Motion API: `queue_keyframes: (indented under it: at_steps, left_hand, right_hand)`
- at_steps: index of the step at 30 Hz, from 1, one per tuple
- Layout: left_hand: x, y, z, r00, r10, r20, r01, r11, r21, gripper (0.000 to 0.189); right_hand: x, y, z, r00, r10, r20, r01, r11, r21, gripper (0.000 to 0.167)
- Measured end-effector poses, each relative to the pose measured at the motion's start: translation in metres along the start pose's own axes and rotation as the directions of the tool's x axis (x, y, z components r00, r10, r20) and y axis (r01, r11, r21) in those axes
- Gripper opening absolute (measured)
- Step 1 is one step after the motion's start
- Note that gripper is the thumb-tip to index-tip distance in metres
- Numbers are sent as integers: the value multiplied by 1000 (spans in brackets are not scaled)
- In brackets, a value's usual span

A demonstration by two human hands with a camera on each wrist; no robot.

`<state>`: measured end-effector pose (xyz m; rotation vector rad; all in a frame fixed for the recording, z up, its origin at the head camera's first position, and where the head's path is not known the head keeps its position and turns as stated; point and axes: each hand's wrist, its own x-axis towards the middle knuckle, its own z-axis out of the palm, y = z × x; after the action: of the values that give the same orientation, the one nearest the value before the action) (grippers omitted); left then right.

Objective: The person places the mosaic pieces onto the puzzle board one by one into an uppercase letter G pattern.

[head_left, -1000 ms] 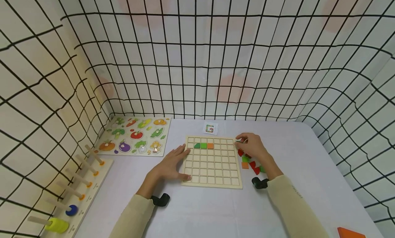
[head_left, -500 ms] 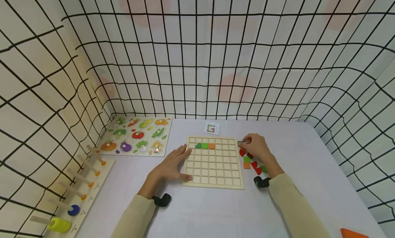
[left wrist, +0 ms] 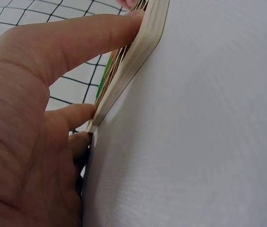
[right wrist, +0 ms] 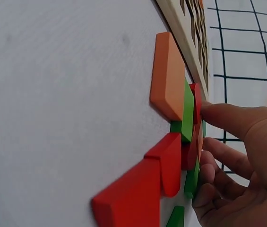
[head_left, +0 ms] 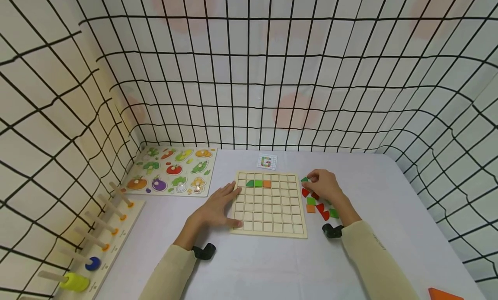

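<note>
The left hand (head_left: 215, 207) is spread, thumb and fingers touching the left side of the wooden grid board (head_left: 269, 215). The right hand (head_left: 324, 185) bends its fingers at a dark green piece (head_left: 304, 179) near the board's right edge; grip cannot be determined.

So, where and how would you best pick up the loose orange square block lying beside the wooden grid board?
Probably pinch the orange square block by its left and right edges, reaching from above and the near side. It lies flat with thick, straight sides; its near side is free, while a green square block crowds its far edge.
</note>
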<state>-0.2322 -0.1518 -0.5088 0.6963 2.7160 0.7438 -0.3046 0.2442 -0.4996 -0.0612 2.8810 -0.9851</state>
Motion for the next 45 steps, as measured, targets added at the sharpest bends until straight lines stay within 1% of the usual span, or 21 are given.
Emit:
queue_keyframes:
  at_steps: [5, 10, 18, 27, 32, 37, 39, 45]
  left_hand:
    - [1, -1, 2, 1000, 10, 7, -10, 1000, 2, 111]
    - [1, 0, 0, 1000, 1, 13, -1, 1000, 9, 111]
    - [1, 0, -2, 1000, 3, 9, -3, 1000, 13, 111]
    - [1, 0, 0, 1000, 4, -1, -4, 1000, 10, 111]
    - [1, 1, 0, 1000, -10, 8, 10, 1000, 9, 111]
    - [0, 1, 0, 1000, -17, 10, 17, 1000, 9, 111]
    - [0, 0, 0, 1000, -16, 9, 16, 1000, 10, 111]
    - [0, 0, 0, 1000, -7, 7, 7, 1000, 3, 111]
  right_hand:
    - [-2, -3, -1, 1000, 9, -8, -9, 1000, -3, 40]
    - [-3, -7, 0, 1000, 1, -10, -1, 1000, 7, 36]
    - [-2, -9, 1, 999, -26, -28, 26, 1000, 5, 36]
    - [-5, -10, -2, 999, -24, -49, 25, 999, 27, 36]
    - [-8, -15, -3, 998, -29, -59, 32, 999, 39, 36]
    - [-13, -22, -3, 998, -51, -43, 54, 996, 74, 34]
    - [-14, -25, -2, 997, -73, -35, 76, 993, 94, 33]
    - [-14, -33, 6, 986, -159, -52, 162, 985, 63, 30]
